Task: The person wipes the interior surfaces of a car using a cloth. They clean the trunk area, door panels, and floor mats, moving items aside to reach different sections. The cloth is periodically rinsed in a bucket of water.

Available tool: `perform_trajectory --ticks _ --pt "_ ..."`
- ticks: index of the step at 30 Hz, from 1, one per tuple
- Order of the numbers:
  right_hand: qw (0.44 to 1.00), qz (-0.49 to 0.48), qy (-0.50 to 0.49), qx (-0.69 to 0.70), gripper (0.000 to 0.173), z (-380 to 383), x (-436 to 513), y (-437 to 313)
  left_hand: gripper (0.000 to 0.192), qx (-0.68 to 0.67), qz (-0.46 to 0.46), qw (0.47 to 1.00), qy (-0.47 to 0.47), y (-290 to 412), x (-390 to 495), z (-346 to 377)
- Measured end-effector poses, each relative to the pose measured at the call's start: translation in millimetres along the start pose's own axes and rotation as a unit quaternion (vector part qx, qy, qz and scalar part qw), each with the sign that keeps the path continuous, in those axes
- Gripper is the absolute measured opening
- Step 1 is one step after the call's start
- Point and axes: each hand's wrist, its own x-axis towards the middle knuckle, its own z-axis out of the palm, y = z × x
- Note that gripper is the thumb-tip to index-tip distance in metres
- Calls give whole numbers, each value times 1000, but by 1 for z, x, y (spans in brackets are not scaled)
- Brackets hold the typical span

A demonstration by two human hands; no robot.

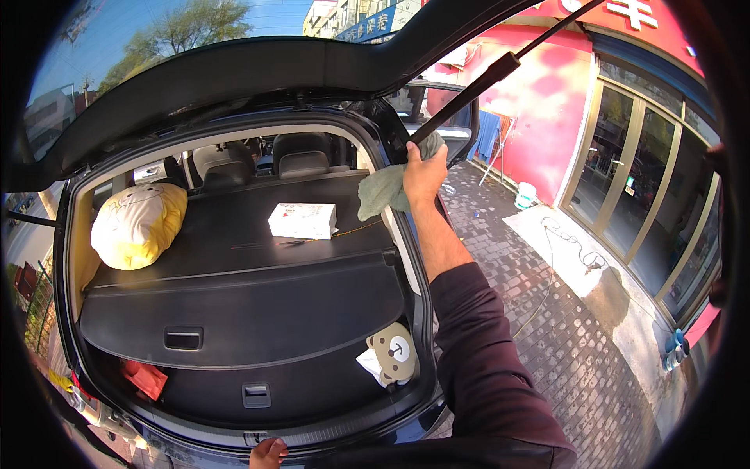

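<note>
My right hand [425, 176] grips a grey-green microfibre cloth [381, 190], wrapped around the lower end of the black gas strut [463, 97] of a car's raised tailgate [234, 67]. Part of the cloth hangs loose to the left of the wrist. My left hand [268, 454] is at the bottom edge, close to the latch [255, 438] on the boot sill, with its fingers curled and mostly cut off by the frame. Ahead of me a black cargo cover [246, 311] spans the open boot.
A yellow and white plush cushion [139, 225] and white box [303, 220] rest on the cover's rear part. Below it are a red bag [144, 378] and bear-faced item [394, 353]. Rightward, a cable [551, 275] crosses the paving near glass doors [638, 158] and a bucket [525, 195].
</note>
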Motion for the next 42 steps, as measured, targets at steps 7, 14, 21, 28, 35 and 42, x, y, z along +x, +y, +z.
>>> perform_trajectory --ticks 7,14,21,28,35,42 --pt "924 -357 133 14 24 -38 29 -61 46 86 -40 995 14 26 12 18" --pt "943 11 -43 330 36 22 -3 -68 40 287 49 957 10 47 -11 50" --pt "884 -273 140 354 46 75 75 -128 31 133 15 983 122 21 -40 20" --pt "866 217 -129 431 31 121 17 -54 24 3 -15 994 104 5 -44 8" --pt "721 96 33 685 28 52 94 -162 34 154 -77 979 112 24 -34 22" --pt "874 -202 61 437 36 -33 96 -244 40 231 63 970 36 71 -47 83"
